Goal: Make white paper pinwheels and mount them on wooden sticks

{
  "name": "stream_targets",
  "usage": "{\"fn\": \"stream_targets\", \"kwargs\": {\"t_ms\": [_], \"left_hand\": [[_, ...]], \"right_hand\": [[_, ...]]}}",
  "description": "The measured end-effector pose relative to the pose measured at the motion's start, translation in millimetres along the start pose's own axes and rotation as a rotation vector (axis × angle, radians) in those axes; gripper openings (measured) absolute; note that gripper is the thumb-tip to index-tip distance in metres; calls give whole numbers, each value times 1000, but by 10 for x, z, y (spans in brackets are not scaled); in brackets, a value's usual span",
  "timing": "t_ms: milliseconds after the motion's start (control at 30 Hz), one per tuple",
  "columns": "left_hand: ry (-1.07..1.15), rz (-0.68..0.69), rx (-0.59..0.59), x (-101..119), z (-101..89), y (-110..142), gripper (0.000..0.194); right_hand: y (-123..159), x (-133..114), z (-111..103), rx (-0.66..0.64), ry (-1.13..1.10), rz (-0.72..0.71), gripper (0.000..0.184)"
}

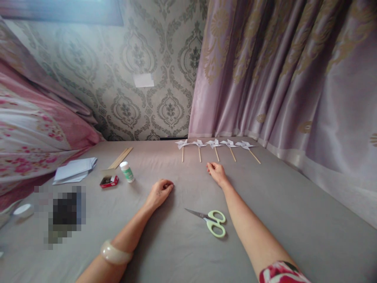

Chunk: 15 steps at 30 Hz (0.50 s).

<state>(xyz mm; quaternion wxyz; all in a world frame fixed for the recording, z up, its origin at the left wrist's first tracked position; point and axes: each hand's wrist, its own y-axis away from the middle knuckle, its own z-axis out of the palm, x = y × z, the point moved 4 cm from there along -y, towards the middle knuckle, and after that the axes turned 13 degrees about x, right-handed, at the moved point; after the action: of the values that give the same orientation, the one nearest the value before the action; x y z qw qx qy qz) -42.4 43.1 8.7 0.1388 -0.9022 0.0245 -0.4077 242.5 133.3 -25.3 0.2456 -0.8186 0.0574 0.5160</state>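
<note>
My left hand (160, 193) rests on the grey cloth with its fingers curled in and the thumb against them; the inside is hidden. Further forward, my right hand (216, 173) is closed too, just short of the row of pinwheels, and what its fingers enclose, if anything, does not show. Several white paper pinwheels on sticks lie side by side at the back, among them a middle pinwheel (214, 144) closest to my right hand and a rightmost pinwheel (245, 146). Between my forearms lie scissors (210, 221) with pale green handles, blades pointing left.
Left of my left hand stands a white and green glue bottle (127, 172). Beside it are an open red box (108, 181) of small dark items, wooden sticks (121, 158) and folded white paper (73, 170). A white lid-like object (23, 210) lies far left. Curtains (279, 78) border the right.
</note>
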Motion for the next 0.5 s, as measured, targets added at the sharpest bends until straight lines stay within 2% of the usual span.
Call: {"fn": "stream_targets", "kwargs": {"t_ms": [200,267,367,500], "left_hand": [[-21,37,15,80,-45,12,27],[-10,36,23,88,-51,22,35],[64,-22,17,66,-53,41,47],[218,-71,76,54,-120,51,41]], "right_hand": [[-39,18,12,-45,133,-42,33],[-50,13,17,-77,179,-66,26],[-13,-25,15,-148,225,-121,17],[156,-120,-29,-219,267,-237,19]]}}
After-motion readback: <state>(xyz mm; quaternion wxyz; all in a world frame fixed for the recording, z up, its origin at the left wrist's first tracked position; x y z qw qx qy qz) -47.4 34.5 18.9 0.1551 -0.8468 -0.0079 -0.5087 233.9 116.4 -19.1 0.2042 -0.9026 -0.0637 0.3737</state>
